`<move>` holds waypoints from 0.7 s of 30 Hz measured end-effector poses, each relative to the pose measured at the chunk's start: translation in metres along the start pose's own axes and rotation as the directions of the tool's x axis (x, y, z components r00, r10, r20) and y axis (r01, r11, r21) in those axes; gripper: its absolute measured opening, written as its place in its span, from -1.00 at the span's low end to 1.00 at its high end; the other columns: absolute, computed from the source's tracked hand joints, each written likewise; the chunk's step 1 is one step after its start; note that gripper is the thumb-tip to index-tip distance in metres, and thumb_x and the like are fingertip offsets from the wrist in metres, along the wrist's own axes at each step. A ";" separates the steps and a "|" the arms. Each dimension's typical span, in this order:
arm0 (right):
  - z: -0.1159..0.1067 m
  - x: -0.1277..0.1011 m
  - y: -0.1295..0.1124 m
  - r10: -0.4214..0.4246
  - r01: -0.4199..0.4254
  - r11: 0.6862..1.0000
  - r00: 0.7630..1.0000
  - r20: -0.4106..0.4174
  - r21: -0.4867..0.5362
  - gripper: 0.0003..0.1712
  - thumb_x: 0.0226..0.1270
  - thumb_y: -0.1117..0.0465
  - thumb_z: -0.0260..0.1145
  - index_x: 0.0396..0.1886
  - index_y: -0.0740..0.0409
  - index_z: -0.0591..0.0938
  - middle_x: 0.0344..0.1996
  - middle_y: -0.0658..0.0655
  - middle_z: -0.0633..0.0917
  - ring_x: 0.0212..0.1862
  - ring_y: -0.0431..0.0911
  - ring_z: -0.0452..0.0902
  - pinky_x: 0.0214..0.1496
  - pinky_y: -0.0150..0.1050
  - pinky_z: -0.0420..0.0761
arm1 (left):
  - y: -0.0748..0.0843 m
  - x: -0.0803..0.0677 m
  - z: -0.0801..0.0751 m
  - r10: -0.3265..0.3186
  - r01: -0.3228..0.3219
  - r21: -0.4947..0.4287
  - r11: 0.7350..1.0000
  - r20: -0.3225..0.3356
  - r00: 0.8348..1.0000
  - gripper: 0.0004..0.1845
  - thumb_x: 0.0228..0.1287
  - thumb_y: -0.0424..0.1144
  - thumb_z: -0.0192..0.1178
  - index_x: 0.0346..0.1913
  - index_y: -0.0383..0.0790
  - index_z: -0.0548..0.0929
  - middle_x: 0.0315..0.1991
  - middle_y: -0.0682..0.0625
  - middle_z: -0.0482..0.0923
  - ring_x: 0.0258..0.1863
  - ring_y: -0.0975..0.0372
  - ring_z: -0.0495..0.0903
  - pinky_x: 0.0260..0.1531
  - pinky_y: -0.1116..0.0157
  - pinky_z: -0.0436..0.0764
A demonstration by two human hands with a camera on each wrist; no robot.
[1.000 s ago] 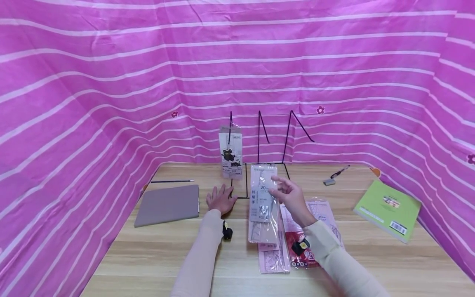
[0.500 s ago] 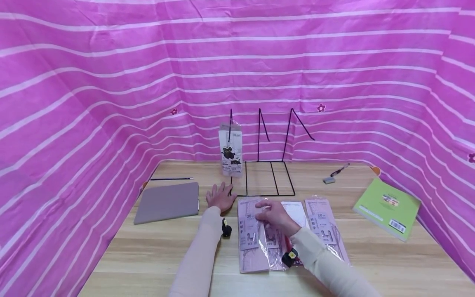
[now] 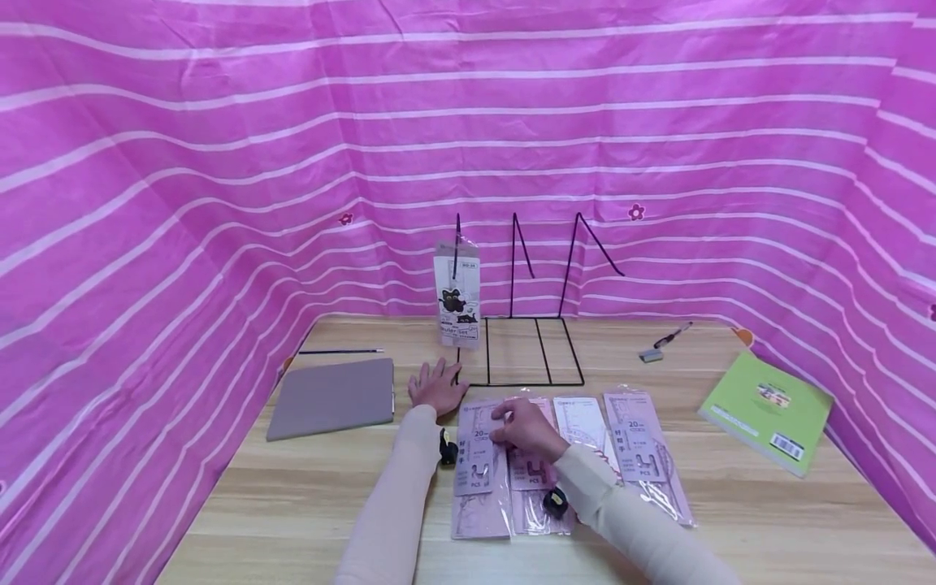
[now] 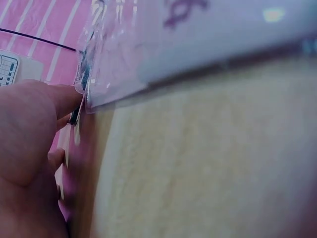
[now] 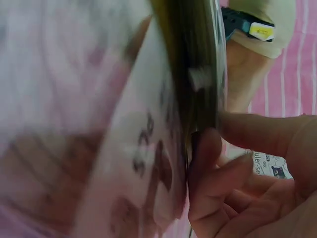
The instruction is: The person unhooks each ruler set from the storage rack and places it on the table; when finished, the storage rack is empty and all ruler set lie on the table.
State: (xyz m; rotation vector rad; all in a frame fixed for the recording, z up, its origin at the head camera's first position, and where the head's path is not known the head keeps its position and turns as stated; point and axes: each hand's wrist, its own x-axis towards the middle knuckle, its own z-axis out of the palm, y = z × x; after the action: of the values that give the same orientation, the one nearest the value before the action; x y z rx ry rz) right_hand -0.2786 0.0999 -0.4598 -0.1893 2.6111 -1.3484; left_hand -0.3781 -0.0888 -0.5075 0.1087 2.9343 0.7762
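My right hand (image 3: 528,429) pinches the upper right edge of a clear-wrapped ruler set (image 3: 472,512), marked 20 and 4 PCS, low over the table's front middle. In the right wrist view, thumb and fingers (image 5: 210,193) close on that packet's edge. To its right lies a second pink packet (image 3: 532,504), partly under my right hand. My left hand (image 3: 437,390) rests with fingers spread at the front left corner of a black wire rack (image 3: 526,384). In the left wrist view the held packet's edge (image 4: 124,84) passes beside my left hand (image 4: 29,134).
A cat-print ruler set (image 3: 457,301) hangs on the rack's left hook. A white packet (image 3: 580,418) and another pink packet (image 3: 643,455) lie right. A grey notebook (image 3: 332,398) and pencil (image 3: 340,351) lie left; a green book (image 3: 768,410), pen (image 3: 673,335) and small grey item (image 3: 650,356) right.
My right hand has brought the ruler set down from in front of the rack toward the table, then a little to the left. My left hand has stayed at the rack's corner.
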 end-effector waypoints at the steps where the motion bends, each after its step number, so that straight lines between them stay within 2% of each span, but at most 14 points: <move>1: 0.000 0.000 -0.001 -0.008 0.008 0.999 1.000 0.001 -0.031 -0.56 0.05 0.36 0.51 -0.02 0.35 0.69 -0.40 0.15 0.65 -0.45 -0.12 0.57 -0.37 -0.28 0.59 | 0.001 0.000 -0.001 0.000 0.000 -0.001 1.000 0.000 1.000 -0.38 0.49 0.19 -0.06 0.54 0.17 0.28 0.64 -0.05 -0.04 0.61 -0.15 -0.23 0.48 -0.29 -0.30; 4: 0.000 0.001 -0.002 -0.038 0.039 0.991 0.999 0.007 -0.131 -0.57 0.07 0.31 0.54 -0.01 0.30 0.72 -0.13 0.27 0.71 -0.25 -0.04 0.63 -0.08 -0.12 0.65 | 0.001 -0.001 -0.001 0.000 0.000 -0.006 1.000 -0.003 1.000 -0.38 0.49 0.19 -0.06 0.54 0.16 0.29 0.63 -0.06 -0.04 0.61 -0.16 -0.22 0.48 -0.29 -0.29; 7: -0.002 0.001 -0.002 -0.064 0.067 0.975 0.998 0.023 -0.210 -0.57 0.11 0.24 0.54 0.02 0.23 0.74 0.13 0.33 0.65 -0.04 0.04 0.62 0.17 0.04 0.58 | 0.002 -0.002 -0.002 -0.001 0.001 -0.010 1.000 -0.005 1.000 -0.38 0.49 0.17 -0.04 0.53 0.15 0.29 0.63 -0.07 -0.03 0.60 -0.16 -0.22 0.48 -0.29 -0.28; 10: -0.009 0.003 -0.001 -0.075 0.082 0.974 0.996 0.038 -0.211 -0.57 0.19 0.19 0.49 0.07 0.20 0.72 0.11 0.32 0.66 -0.06 0.04 0.62 0.06 0.02 0.63 | 0.003 -0.003 -0.004 0.000 0.000 -0.016 1.000 -0.009 1.000 -0.38 0.49 0.15 -0.04 0.53 0.13 0.30 0.63 -0.09 -0.03 0.60 -0.18 -0.21 0.48 -0.30 -0.28; 14: -0.029 0.007 0.004 -0.018 0.021 0.993 0.999 0.027 -0.117 -0.59 0.32 0.14 0.41 0.12 0.20 0.68 -0.10 0.23 0.71 -0.22 -0.02 0.61 -0.21 -0.13 0.66 | 0.003 -0.003 -0.004 0.006 -0.006 -0.022 1.000 -0.006 1.000 -0.38 0.49 0.14 -0.05 0.54 0.11 0.28 0.63 -0.10 -0.05 0.60 -0.19 -0.23 0.48 -0.29 -0.31; 17: -0.056 0.014 0.013 0.024 -0.024 0.999 1.000 0.004 -0.042 -0.56 0.36 0.13 0.37 0.16 0.24 0.64 -0.18 0.22 0.70 -0.22 0.03 0.63 -0.22 -0.14 0.67 | 0.003 -0.003 -0.003 0.007 -0.007 -0.018 1.000 -0.002 1.000 -0.38 0.49 0.15 -0.06 0.55 0.13 0.27 0.64 -0.09 -0.06 0.60 -0.18 -0.24 0.48 -0.28 -0.32; 21: -0.099 0.030 0.035 -0.008 0.002 0.998 0.997 -0.083 -0.067 -0.52 0.38 0.16 0.36 0.19 0.35 0.59 -0.17 0.30 0.70 -0.17 0.13 0.66 -0.15 -0.10 0.70 | 0.003 -0.004 -0.002 0.004 -0.004 -0.021 1.000 0.006 1.000 -0.38 0.50 0.13 -0.06 0.55 0.13 0.26 0.64 -0.09 -0.06 0.60 -0.18 -0.24 0.48 -0.27 -0.33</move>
State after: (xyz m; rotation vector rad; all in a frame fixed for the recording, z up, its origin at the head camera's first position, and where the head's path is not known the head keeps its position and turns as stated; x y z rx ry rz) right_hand -0.3312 0.1925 -0.4362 -0.1529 2.7286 -1.2977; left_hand -0.3738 -0.0878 -0.5035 0.1151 2.9202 0.8059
